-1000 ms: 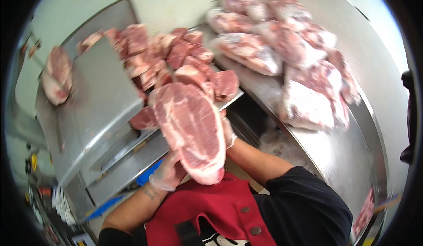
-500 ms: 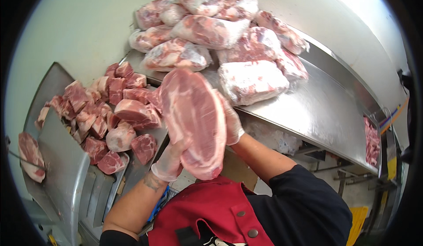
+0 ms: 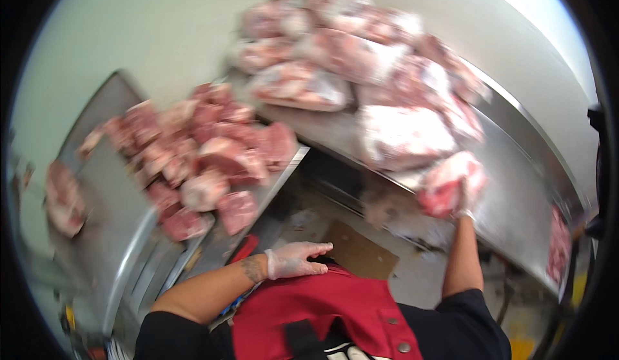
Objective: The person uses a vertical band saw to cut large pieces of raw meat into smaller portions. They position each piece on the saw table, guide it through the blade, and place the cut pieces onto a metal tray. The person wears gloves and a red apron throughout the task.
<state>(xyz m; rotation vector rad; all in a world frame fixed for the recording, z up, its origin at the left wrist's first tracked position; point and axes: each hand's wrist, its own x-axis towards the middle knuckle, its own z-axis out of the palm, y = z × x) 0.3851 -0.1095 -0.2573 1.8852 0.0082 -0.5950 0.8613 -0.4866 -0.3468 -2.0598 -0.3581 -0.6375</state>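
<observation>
One meat chunk — in right grip

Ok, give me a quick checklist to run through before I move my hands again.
1. Right-hand grip touching the raw meat piece: ok, it lies against the piece's right side.
2. Left-hand grip free: ok, it is open and empty in front of the red apron.
3. Gloves on both hands: ok, clear ones show on each.
4. Piece's weight fully on the metal table: cannot tell; it overlaps the front edge in this view.
5. Piece apart from the nearest wrapped pack: cannot tell; their edges meet in the picture.
6. Sharp view of the meat: not ok, it is motion-blurred.
</observation>
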